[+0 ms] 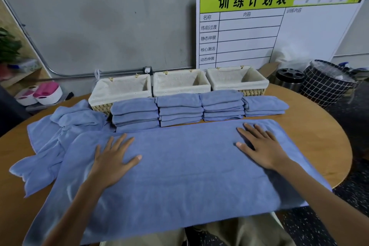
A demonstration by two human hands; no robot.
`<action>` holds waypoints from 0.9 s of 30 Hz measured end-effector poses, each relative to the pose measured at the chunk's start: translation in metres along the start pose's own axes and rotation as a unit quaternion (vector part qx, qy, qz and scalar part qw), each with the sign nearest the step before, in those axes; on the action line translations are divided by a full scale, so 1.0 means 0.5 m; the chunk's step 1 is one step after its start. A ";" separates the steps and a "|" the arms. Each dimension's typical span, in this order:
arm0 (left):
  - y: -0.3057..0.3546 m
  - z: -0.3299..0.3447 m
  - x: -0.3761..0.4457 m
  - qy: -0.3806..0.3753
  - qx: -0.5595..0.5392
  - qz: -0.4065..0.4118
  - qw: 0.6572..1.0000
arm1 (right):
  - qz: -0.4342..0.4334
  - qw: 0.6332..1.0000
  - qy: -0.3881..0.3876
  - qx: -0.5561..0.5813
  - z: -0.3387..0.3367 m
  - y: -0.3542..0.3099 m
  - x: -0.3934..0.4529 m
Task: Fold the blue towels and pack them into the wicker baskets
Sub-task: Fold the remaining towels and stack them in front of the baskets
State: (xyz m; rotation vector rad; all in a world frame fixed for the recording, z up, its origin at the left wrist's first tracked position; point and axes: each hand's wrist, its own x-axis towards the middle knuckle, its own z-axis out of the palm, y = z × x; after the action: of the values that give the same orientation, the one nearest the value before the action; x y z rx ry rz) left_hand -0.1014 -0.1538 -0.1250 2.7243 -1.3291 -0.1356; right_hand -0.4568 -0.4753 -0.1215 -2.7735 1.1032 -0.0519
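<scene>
- Left hand [112, 158] lies flat, fingers spread wide, palm down on the left-centre of the spread towel [179, 166]; it holds nothing.
- Right hand [259, 146] is likewise flat and spread, pressing the right-centre part of the same towel, near its far edge.
- The spread towel fills the lower middle of the frame, laid out long on the round table [319, 126], its near edge hanging over the table edge toward the person's lap.
- Step in hand looks like smoothing the towel flat before the first fold.
- Next move likely calls for pinching 2 corners or 1 long edge and bringing it over evenly; both palms must lift first.
- 4 folded stacks [179, 109] sit just beyond the towel, centre frame, not yet packed.
- 3 wicker baskets [180, 83] with cream liners stand behind the stacks, upper centre; nothing visible inside them.
- An unfolded heap [60, 126] of blue towels lies at centre left, touching the spread towel.
- A whiteboard [279, 26] leans on the wall, upper right.
</scene>
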 end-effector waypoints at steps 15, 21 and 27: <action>0.029 -0.015 0.118 0.217 0.020 0.048 0.975 | -0.128 0.980 0.149 -0.031 0.007 -0.121 0.176; 0.020 -0.015 0.123 0.211 0.022 0.079 0.974 | -0.151 0.977 0.140 -0.057 0.003 -0.118 0.183; 0.033 -0.024 0.112 0.202 0.000 0.088 0.975 | -0.182 0.972 0.133 -0.070 -0.016 -0.123 0.196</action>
State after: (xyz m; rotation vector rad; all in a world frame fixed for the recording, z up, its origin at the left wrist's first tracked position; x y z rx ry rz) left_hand -0.0785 -0.2077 -0.1129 2.4355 -1.4242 0.4099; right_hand -0.3441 -0.4994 -0.1066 -3.1304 0.6477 -0.4156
